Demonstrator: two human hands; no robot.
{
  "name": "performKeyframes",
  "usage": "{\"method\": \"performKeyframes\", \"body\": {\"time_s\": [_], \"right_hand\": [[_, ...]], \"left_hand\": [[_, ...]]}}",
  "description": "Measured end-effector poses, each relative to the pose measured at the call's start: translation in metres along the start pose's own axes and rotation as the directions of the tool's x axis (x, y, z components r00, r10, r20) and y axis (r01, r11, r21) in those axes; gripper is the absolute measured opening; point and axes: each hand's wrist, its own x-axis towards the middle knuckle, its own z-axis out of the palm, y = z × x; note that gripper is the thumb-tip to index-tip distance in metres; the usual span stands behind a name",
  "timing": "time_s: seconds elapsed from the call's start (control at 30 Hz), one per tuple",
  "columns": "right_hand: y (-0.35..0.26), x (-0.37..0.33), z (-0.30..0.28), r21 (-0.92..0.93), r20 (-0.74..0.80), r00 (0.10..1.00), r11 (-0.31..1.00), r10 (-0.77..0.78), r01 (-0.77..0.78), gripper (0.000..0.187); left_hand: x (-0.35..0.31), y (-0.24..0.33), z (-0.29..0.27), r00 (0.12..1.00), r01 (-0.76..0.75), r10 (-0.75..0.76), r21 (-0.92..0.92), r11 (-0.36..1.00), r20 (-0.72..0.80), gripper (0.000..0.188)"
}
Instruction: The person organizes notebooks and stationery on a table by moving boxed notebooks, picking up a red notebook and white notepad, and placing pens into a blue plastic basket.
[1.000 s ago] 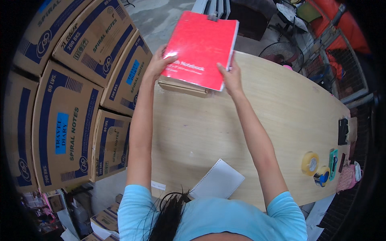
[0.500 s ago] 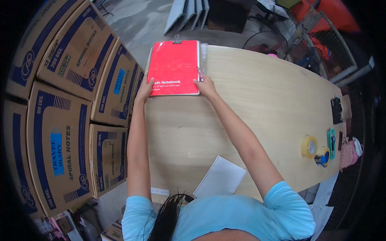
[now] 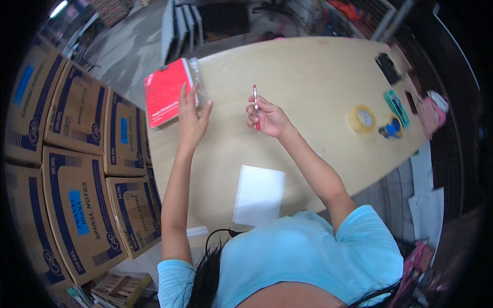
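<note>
A red pen (image 3: 256, 105) stands nearly upright in my right hand (image 3: 271, 118), gripped between thumb and fingers above the table. My left hand (image 3: 193, 120) is raised with its fingers spread and nothing in it. It partly covers the edge of a red notebook (image 3: 163, 95), which lies at the table's far left with a dark clip at its top and clear plastic along its right side. Close to my body rests a white sheet with perforated edges (image 3: 259, 194), below and between both hands.
Stacked cardboard boxes (image 3: 82, 197) wall off the left side of the wooden table (image 3: 308, 66). On the right are a tape roll (image 3: 362, 119), a blue tape dispenser (image 3: 391, 128), a green cutter (image 3: 397, 108), a black item (image 3: 388, 68) and a pink pouch (image 3: 434, 110).
Both hands have let go of the red notebook. My right hand has moved right and closer, with the pen upright. My left hand has drawn back and spread. The view has turned right.
</note>
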Motion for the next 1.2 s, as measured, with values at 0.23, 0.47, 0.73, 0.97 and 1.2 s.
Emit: {"method": "performKeyframes", "body": {"time_s": [0.23,0.47,0.73,0.97,1.2], "right_hand": [[-0.034,-0.190,-0.042,-0.174,-0.185,0.967,0.974,-0.177,0.144,0.029],[-0.022,-0.357,-0.110,-0.240,-0.302,0.928,0.959,-0.219,0.148,0.033],[-0.078,-0.499,-0.174,-0.443,-0.446,0.823,0.886,-0.351,0.138,0.033],[-0.150,-0.623,-0.244,-0.959,-0.250,0.593,0.113,-0.765,-0.258,0.036],[-0.176,-0.691,-0.297,-0.868,-0.441,0.419,0.258,-0.794,-0.425,0.038]], "left_hand": [[-0.056,0.161,0.057,0.953,-0.187,0.225,-0.191,0.964,0.201,0.046],[-0.136,0.269,0.107,0.863,-0.071,0.181,-0.241,0.968,0.471,0.042],[-0.196,0.399,0.195,0.764,-0.056,0.238,-0.306,0.951,0.600,0.044],[-0.228,0.508,0.280,0.462,-0.097,0.363,-0.361,0.927,0.809,0.051],[-0.228,0.563,0.375,0.150,-0.274,0.584,-0.534,0.800,0.798,0.061]]}}
